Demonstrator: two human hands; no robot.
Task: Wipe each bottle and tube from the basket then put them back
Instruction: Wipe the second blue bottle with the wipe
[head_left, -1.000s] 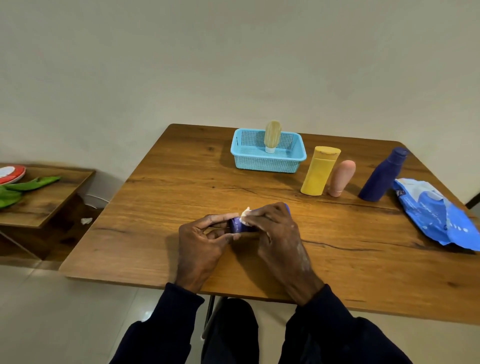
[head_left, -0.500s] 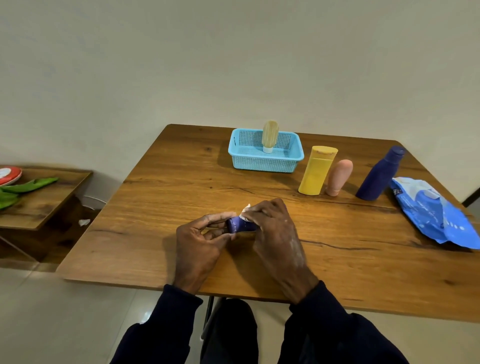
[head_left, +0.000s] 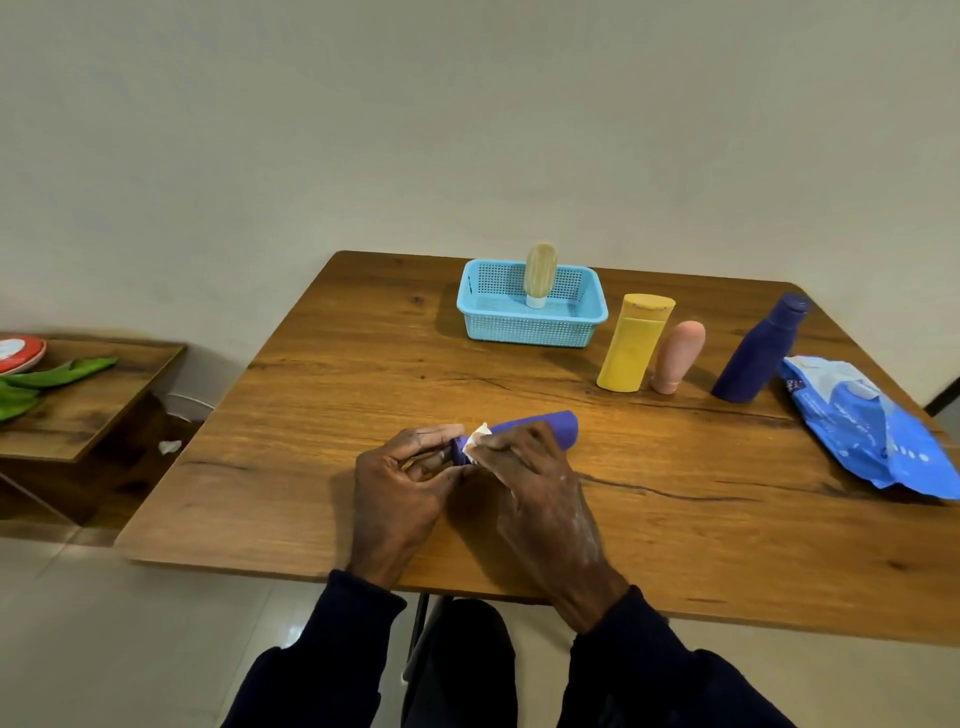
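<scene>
The wooden table (head_left: 649, 525) lies under both hands, its right edge cut off by the frame. Far off to the right of the right hand (head_left: 540, 499) lies a blue wipes pack (head_left: 878, 431), partly out of view, its print too small to read. Beyond the hands sits the light blue basket (head_left: 530, 312) with one tan tube (head_left: 540, 270) standing cap-down inside. To the right of the basket, and beyond the right hand, stand a yellow bottle (head_left: 634, 343), a pink tube (head_left: 680, 356) just beside it, and a dark blue bottle (head_left: 758, 348) further right.

The purple tube (head_left: 545, 428) lies on its side between the hands, its middle hidden by the right fingers. The left hand (head_left: 400, 488) pinches the cap end. The right hand presses a small white wipe (head_left: 477, 439) onto the tube near the cap; most of the wipe is hidden under the fingers.
</scene>
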